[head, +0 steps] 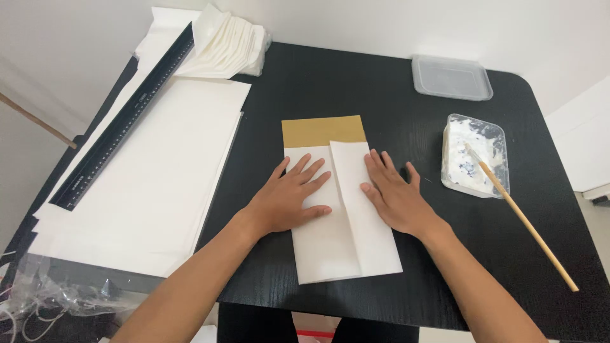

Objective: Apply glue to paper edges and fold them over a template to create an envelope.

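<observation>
While flat, left hand (pixel 289 197), right hand (pixel 395 195) press folded paper (pixel 346 244).

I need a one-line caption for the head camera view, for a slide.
Both hands, left and right, press flat on folded white paper over a tan sheet, beside a paste tray and brush.

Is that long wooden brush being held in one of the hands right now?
No. The brush rests in the plastic tub of white paste, while both the left hand and right hand press flat on the folded white paper.
</observation>
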